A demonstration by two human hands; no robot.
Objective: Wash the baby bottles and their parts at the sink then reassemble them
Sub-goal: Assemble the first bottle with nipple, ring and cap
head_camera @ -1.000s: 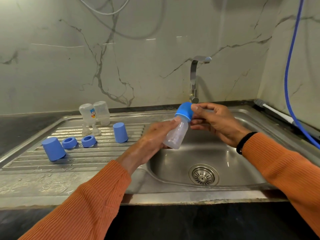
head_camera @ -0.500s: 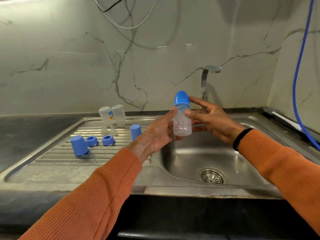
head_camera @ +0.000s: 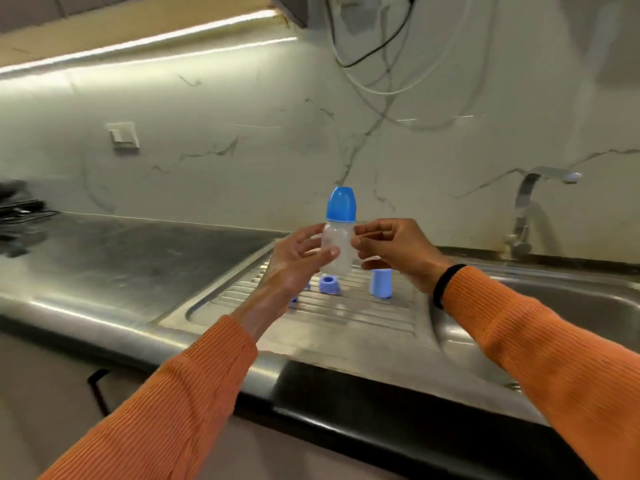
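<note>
A clear baby bottle [head_camera: 337,245] with a blue cap [head_camera: 341,204] stands upright in the air above the ribbed drainboard [head_camera: 346,306]. My left hand [head_camera: 298,261] grips its body from the left, thumb across the front. My right hand [head_camera: 394,251] touches the bottle's right side with curled fingers. Behind the hands on the drainboard are a blue screw ring [head_camera: 329,284] and an upright blue cap [head_camera: 381,283]. Other parts are hidden behind my left hand.
The sink basin [head_camera: 568,306] lies at the right, with the steel tap [head_camera: 530,206] behind it. A steel counter [head_camera: 121,258] stretches to the left. White and black cables [head_camera: 381,64] hang on the marble wall, and a wall switch [head_camera: 123,136] sits at the left.
The bottle went from tilted over the basin to upright and moved left over the drainboard. The view swung left and up. Both hands stayed on the bottle.
</note>
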